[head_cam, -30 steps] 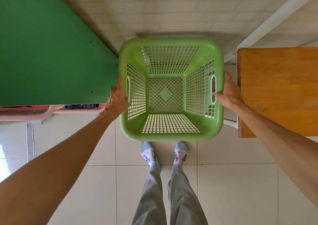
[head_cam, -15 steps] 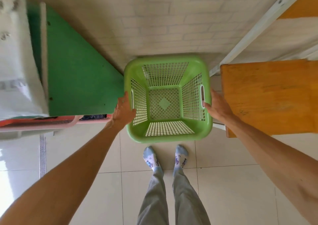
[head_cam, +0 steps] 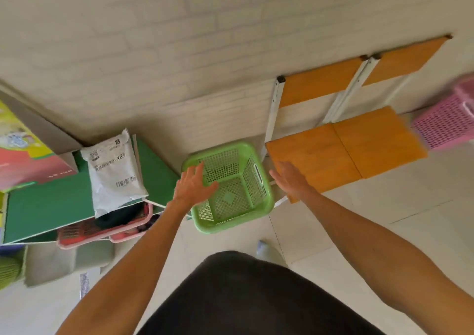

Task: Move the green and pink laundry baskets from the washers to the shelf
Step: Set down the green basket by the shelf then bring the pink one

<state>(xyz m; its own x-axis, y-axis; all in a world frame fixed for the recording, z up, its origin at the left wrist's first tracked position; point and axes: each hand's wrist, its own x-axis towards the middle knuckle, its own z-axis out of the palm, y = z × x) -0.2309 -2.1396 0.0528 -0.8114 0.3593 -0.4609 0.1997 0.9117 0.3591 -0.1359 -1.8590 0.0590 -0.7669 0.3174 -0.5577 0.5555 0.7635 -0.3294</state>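
Pale brick wall [head_cam: 159,52] across the top, light tiled floor [head_cam: 384,227] below. At right, wooden shelf unit [head_cam: 346,152] with orange boards on a white frame, standing against the wall. At left, green tabletop [head_cam: 48,204], carrying a colourful cardboard box [head_cam: 23,155] and a grey mailing bag [head_cam: 115,173] with a printed label. Under that tabletop's near edge, a pink-rimmed basket [head_cam: 102,229] with dark things inside, contents too blurred to name.

Green basket [head_cam: 230,188] down on the floor, wedged between the green tabletop and the shelf unit, close to the wall, upright and empty, its mesh bottom showing. Pink basket [head_cam: 446,121] far right, beyond the shelf unit, blurred; whether on the floor or on a board, impossible to tell.

Left hand [head_cam: 192,188] spread flat over the green basket's left rim, fingers straight, gripping nothing. Right hand [head_cam: 289,178] just beside the basket's right rim, in front of the lowest board, fingers extended and loose, clear of the handle slot. Hands well apart, one on each side of the basket.

Dark shirt [head_cam: 243,296] filling the bottom centre, one socked foot [head_cam: 264,247] peeking out near it.
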